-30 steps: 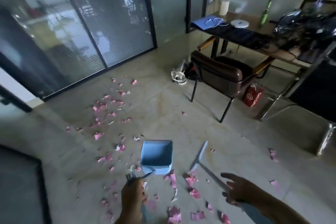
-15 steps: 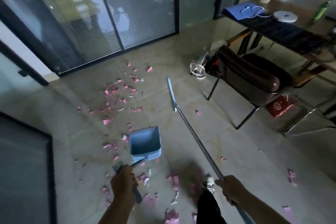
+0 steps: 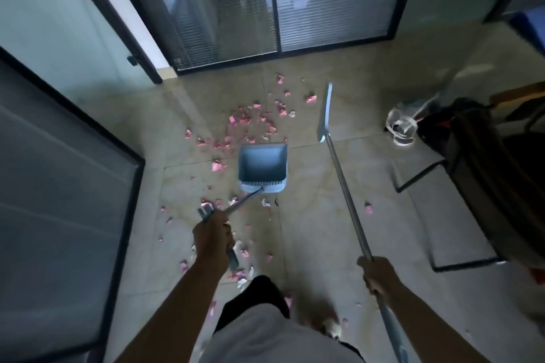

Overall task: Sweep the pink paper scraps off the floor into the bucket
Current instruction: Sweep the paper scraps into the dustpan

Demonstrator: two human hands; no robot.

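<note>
Head view, looking down at the tiled floor [image 3: 309, 215]. The left hand [image 3: 213, 240] is gripping the metal handle [image 3: 241, 203] of a blue dustpan [image 3: 262, 167], whose pan is sitting on the floor with its open mouth facing the glass doors [image 3: 265, 0]. The right hand [image 3: 379, 275] is gripping the long metal pole of a broom [image 3: 343, 183], its flat head [image 3: 325, 112] lying just right of the scattered pink paper scraps [image 3: 253, 124] — the densest patch is lying just beyond the dustpan's mouth, with more scraps trailing back beside the person's feet. A brown chair [image 3: 483, 186] is standing at the right.
</note>
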